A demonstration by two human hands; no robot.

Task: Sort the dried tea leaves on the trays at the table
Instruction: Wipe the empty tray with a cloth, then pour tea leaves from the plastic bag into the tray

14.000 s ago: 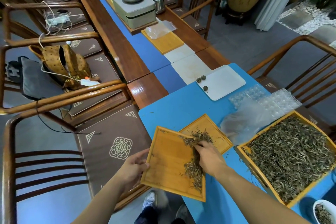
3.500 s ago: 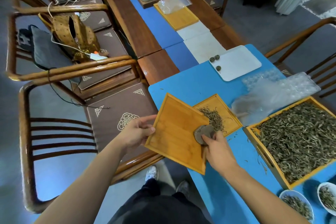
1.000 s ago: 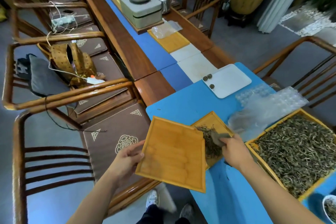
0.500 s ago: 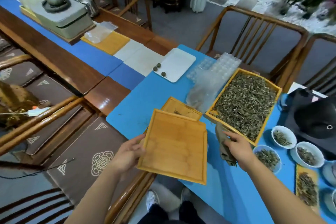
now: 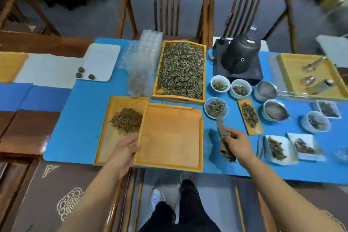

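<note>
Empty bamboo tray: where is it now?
Head view, centre-front: the empty bamboo tray overlaps the small tray of leaves, held by the left hand.

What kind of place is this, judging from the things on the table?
Probably a tea room or tea shop set up for tasting and sorting. A deep wooden tray is full of dried tea leaves, several small white bowls hold leaf samples, and a black kettle stands on a heating base.
</note>
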